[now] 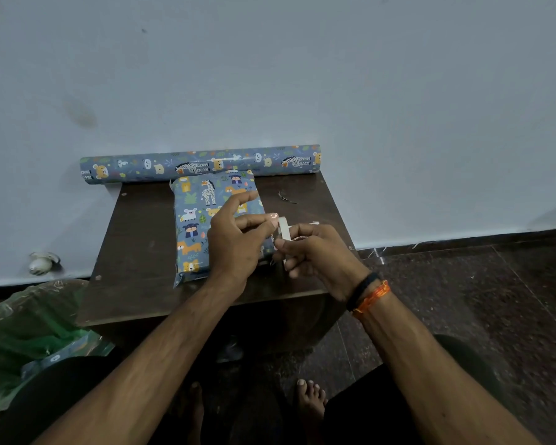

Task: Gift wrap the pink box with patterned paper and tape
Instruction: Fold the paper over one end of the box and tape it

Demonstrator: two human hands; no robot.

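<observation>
Item 1, nearest you: a green plastic bag [29, 332] at your left knee, on the floor, with a scrap of patterned paper showing in it; likely offcuts, kept out of the work area.

Item 2: your right hand [315, 252], fingers curled round a tape roll [284, 234] and gripping it. A black band and orange thread [371, 295] sit on that wrist. The roll is held just off the box's right edge, probably so a strip can go straight onto the paper.

Item 3: your left hand [235, 239], thumb and fingers pinching the tape's free end at the roll, index finger pointing up and away. It hovers over the box's right half; whether the palm presses the paper flat you cannot tell.

Item 4: the wrapped box [193, 226], lying flat on the dark wooden table [135, 239], lengthwise away from you. Animal-print paper covers every visible face; no pink shows. Judged stage: taping a last seam or end flap.

Item 5: the paper roll [199, 163], laid across the table's far edge against the wall [270, 75], overhanging on the left.

Item 6: a small dark scrap [286, 197] on the table, right of the box.
</observation>
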